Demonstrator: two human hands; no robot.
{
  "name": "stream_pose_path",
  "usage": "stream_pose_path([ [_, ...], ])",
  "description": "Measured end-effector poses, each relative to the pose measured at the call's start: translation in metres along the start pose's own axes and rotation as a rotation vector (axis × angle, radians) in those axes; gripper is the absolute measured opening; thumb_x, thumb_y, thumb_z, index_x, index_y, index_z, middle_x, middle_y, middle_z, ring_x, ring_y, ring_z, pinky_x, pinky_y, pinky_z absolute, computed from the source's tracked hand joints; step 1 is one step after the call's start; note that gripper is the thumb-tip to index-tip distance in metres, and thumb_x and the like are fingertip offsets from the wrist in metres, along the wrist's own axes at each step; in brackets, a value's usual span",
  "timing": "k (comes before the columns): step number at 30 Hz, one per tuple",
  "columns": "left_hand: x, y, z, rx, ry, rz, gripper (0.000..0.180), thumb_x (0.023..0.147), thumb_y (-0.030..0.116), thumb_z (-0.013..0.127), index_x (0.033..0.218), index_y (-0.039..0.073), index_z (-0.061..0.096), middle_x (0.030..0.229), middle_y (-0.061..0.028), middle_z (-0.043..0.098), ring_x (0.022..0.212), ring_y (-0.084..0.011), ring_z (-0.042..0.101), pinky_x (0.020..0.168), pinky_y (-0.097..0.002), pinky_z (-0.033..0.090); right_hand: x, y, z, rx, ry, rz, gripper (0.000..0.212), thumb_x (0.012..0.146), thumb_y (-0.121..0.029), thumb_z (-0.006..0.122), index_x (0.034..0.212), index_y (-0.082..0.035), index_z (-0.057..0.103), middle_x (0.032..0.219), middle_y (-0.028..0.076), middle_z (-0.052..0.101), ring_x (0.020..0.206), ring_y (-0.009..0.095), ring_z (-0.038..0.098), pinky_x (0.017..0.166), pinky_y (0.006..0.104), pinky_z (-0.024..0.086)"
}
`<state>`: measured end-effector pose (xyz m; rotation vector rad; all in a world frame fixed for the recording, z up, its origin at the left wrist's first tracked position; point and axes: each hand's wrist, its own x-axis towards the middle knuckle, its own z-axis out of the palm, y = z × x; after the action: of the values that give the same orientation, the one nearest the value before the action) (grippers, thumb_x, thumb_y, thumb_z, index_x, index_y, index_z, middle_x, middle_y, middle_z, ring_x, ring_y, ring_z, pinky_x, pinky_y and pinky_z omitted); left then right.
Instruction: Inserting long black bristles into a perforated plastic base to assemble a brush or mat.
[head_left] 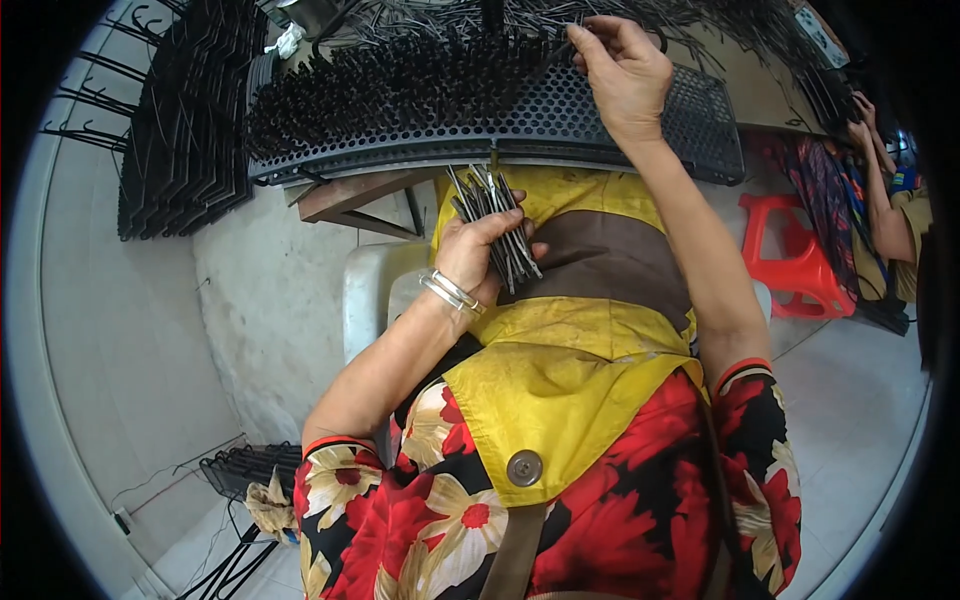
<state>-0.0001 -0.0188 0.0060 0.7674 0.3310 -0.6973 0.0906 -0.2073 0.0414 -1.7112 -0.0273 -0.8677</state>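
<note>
A bundle of thin dark metal rods (512,250) lies slanted in my left hand (466,250), whose fingers and thumb wrap round it above my apron. In front of me stretches a long black perforated rack (560,128). Many short dark rods (390,85) stand upright in its holes, packed over the left and middle part. Over the right part of the rack, where bare holes show, is my right hand (628,80). Its thumb and forefinger are pinched together at the back of the rack. Whatever is between those fingertips is too small to make out against the dark background.
Loose dark rods (690,22) lie heaped behind the rack. Black racks with hooks (190,130) hang stacked along the left wall. A red plastic stool (790,255) stands at right, near another person's arm (885,205). A wooden support (350,195) shows under the rack.
</note>
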Motion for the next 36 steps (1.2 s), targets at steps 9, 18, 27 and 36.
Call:
stream_pose_path([
  [9, -0.001, 0.003, 0.0, 0.039, 0.041, 0.021, 0.021, 0.076, -0.001, 0.058, 0.095, -0.002, 0.052, 0.081, -0.0108, 0.057, 0.074, -0.0223, 0.06, 0.066, -0.04, 0.054, 0.005, 0.004, 0.01, -0.399, 0.018, -0.493, 0.011, 0.075, -0.007, 0.066, 0.082, -0.001, 0.062, 0.066, 0.005, 0.061, 0.055, 0.007, 0.056, 0.05, 0.0206, 0.044],
  [18, -0.002, 0.004, 0.004, 0.073, 0.062, 0.028, 0.023, 0.074, -0.002, 0.06, 0.095, -0.001, 0.051, 0.079, -0.0107, 0.058, 0.073, -0.0228, 0.06, 0.064, -0.0394, 0.054, -0.019, 0.003, 0.008, -0.829, -0.344, -0.395, 0.022, 0.076, -0.013, 0.062, 0.093, 0.0, 0.06, 0.076, 0.018, 0.06, 0.067, 0.03, 0.06, 0.057, 0.0343, 0.049],
  [27, -0.004, 0.006, 0.005, 0.106, -0.018, 0.016, 0.021, 0.074, -0.001, 0.061, 0.093, -0.001, 0.053, 0.078, -0.0097, 0.058, 0.07, -0.0214, 0.059, 0.061, -0.0373, 0.054, -0.074, -0.03, -0.011, 0.064, -0.678, 0.406, 0.018, 0.072, -0.005, 0.065, 0.087, 0.003, 0.06, 0.067, 0.004, 0.06, 0.055, 0.008, 0.055, 0.048, 0.0219, 0.045],
  [36, 0.001, 0.001, -0.001, 0.068, -0.002, -0.028, 0.021, 0.078, 0.005, 0.058, 0.098, 0.0, 0.054, 0.077, -0.0093, 0.056, 0.072, -0.02, 0.058, 0.061, -0.037, 0.054, -0.007, -0.014, -0.006, -0.186, -0.048, -0.166, 0.015, 0.076, -0.006, 0.064, 0.089, 0.002, 0.06, 0.064, 0.001, 0.058, 0.054, 0.004, 0.052, 0.047, 0.0175, 0.04],
])
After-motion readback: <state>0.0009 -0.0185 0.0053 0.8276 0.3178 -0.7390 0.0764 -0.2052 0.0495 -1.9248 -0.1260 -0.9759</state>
